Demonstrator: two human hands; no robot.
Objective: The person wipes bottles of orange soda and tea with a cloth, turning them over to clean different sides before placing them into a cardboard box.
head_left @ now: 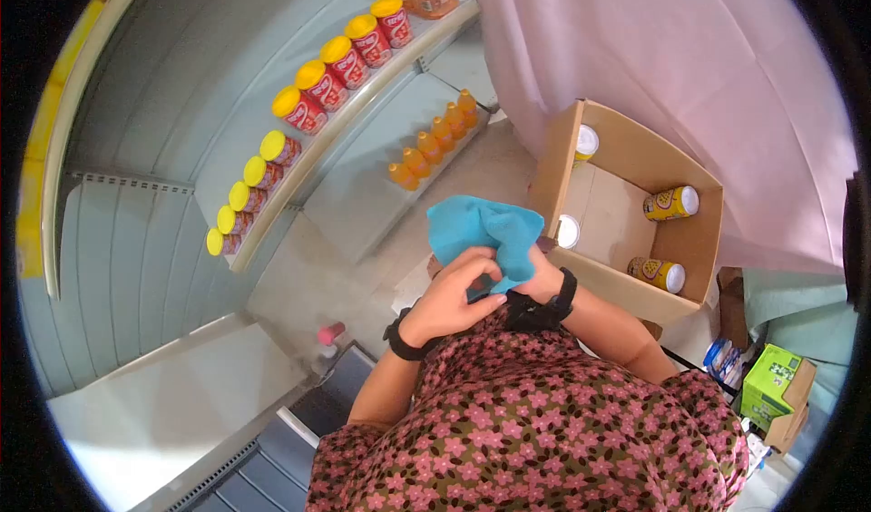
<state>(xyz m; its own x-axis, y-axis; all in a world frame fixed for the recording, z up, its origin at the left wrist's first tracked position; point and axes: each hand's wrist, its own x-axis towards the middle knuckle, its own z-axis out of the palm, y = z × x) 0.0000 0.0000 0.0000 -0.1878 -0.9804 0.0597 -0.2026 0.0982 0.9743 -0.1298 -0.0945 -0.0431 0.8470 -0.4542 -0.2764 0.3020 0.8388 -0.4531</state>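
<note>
A blue cloth (481, 226) is bunched up in front of my body, between my two hands. My left hand (454, 290) pinches its lower edge, thumb and fingers curled toward each other. On the right, my right hand (542, 278) is closed on the cloth's right side, its fingers partly hidden behind the fabric. Each wrist wears a black band. Just beyond my right hand stands an open cardboard box (626, 302) with several yellow cans, among them one can (667, 204) lying against the far side.
Shelves at the left hold red cans with yellow lids (345, 63) and small orange bottles (442, 133). A pink curtain (671, 49) hangs behind the box. A green box (769, 380) sits at the lower right. A pink-topped item (331, 333) is near the lower shelf.
</note>
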